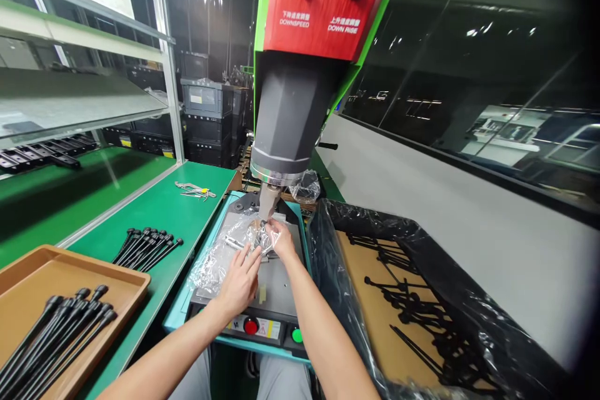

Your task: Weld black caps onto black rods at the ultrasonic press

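Under the pointed metal tip of the press head (pixel 269 200), my right hand (pixel 280 239) is at the fixture, its fingertips pinched around something small and dark that I cannot make out. My left hand (pixel 240 281) lies just to the left and lower, fingers extended over the plastic film (pixel 210 262) and the grey machine plate (pixel 276 287). Clear film covers the fixture's left side. On the machine's front are a red button (pixel 250 325) and a green button (pixel 297 335).
A brown tray (pixel 135 280) with several black rods (pixel 60 331) stands at the left. More rods (pixel 147 249) and pliers (pixel 195 190) lie on the green table (pixel 173 212). At the right, a film-lined box (pixel 349 281) holds black parts (pixel 422 312).
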`<action>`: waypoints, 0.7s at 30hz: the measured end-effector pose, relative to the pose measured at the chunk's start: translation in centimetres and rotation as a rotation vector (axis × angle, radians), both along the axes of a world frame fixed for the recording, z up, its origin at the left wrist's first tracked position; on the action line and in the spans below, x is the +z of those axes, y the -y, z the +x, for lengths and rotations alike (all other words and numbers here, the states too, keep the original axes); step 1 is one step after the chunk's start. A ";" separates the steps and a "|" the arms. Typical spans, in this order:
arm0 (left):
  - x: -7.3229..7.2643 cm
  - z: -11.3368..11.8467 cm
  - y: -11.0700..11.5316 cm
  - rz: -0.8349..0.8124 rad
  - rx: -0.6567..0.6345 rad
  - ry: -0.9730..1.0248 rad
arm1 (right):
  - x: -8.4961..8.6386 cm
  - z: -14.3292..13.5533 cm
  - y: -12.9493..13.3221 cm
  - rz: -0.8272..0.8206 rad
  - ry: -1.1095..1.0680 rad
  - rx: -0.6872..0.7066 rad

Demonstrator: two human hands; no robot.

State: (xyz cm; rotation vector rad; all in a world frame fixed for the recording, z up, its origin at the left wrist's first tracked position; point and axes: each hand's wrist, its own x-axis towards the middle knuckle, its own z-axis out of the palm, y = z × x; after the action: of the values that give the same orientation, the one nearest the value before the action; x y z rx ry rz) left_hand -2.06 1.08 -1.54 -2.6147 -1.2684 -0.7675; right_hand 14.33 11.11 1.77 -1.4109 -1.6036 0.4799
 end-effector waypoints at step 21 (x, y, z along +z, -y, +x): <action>0.3 0.4 0.6 -0.014 -0.064 0.016 | -0.6 2.1 0.9 -0.235 -0.989 0.087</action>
State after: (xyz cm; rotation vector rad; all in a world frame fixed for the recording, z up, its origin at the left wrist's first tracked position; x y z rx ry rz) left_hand -1.67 0.45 -1.21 -2.6773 -1.2033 -0.7942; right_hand 16.47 10.24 1.15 -0.9875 -0.8067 1.2189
